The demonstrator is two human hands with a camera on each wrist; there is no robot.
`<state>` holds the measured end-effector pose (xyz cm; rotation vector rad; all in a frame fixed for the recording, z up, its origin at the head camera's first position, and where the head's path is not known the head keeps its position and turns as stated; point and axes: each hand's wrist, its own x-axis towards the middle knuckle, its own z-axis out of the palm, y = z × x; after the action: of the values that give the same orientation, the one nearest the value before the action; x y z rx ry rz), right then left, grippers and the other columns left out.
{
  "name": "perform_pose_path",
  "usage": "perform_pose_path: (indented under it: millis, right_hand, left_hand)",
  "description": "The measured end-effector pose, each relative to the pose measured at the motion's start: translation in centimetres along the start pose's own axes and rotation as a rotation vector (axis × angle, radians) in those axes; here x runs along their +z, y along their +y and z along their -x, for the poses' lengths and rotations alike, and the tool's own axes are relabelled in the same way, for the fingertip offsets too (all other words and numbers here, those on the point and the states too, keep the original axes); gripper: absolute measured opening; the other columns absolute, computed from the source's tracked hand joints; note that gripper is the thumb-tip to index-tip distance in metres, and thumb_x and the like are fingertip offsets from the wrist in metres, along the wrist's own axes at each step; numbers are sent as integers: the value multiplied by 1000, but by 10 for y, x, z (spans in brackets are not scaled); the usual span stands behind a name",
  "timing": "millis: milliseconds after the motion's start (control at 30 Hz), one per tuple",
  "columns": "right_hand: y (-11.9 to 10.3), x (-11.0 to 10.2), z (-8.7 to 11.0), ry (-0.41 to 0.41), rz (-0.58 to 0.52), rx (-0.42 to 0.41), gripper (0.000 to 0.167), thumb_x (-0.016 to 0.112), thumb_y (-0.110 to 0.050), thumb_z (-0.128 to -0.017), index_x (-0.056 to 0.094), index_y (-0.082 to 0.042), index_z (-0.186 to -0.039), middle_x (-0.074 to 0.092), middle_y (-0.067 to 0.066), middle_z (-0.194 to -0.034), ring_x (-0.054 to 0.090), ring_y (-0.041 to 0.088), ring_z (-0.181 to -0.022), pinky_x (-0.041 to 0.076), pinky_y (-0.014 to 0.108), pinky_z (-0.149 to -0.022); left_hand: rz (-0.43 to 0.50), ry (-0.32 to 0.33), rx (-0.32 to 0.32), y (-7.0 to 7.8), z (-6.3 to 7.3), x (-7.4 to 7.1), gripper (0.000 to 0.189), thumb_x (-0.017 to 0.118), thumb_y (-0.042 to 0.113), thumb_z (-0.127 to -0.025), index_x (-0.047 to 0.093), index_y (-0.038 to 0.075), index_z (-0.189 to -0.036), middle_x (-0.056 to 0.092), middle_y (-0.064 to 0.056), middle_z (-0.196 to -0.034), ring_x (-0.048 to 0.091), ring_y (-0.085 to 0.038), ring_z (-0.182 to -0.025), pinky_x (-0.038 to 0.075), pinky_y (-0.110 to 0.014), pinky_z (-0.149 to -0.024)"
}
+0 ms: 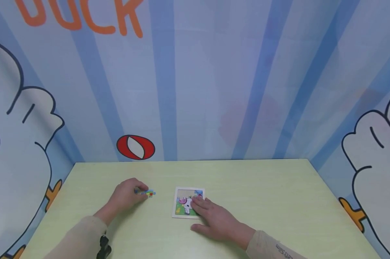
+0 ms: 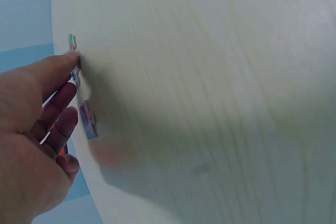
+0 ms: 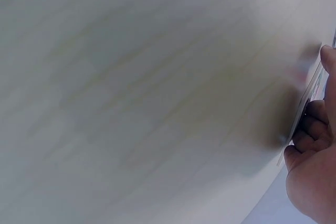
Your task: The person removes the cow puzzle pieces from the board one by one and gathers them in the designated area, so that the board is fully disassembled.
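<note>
Beside the middle of the table lies a small square cow puzzle (image 1: 184, 205) in a white frame, its upper part showing bare grey backing. My right hand (image 1: 220, 218) rests on its right side with fingers stretched over the picture, covering that part; the thumb lies off the lower edge. To the left, my left hand (image 1: 129, 191) has thumb and index finger at a colourful puzzle piece (image 1: 151, 193) and appears to pinch it close to the tabletop. In the left wrist view another puzzle piece (image 2: 88, 120) lies by the curled fingers.
The pale wooden table (image 1: 272, 190) meets a blue striped backdrop (image 1: 201, 90) along its far edge. Printed white cartoon figures flank it on both sides. A dark object (image 1: 103, 246) is at my left sleeve.
</note>
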<state>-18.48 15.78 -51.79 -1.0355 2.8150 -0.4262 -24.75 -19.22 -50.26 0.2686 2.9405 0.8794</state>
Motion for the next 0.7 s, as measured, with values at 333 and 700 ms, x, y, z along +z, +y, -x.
perform_pose_path:
  millis: [333,700]
  right_hand:
    - [0,-1,0,25,-9,-21,76,58,-55,-107,45,-5,-161,38,11,-170,36,29,-158,31,47,-125]
    - [0,0,1,20,4,-18,76,58,-56,-106,45,-5,-161,39,10,-170,36,29,-157,32,46,-125]
  left_hand:
    - [-59,19,48,-3,0,-3,16,86,13,-88,82,11,-104,71,-1,-102,66,-26,-100,53,-57,-95]
    - [-89,13,52,-2,3,-7,17,88,15,-88,82,12,-104,71,-2,-103,67,-26,-100,52,-58,-94]
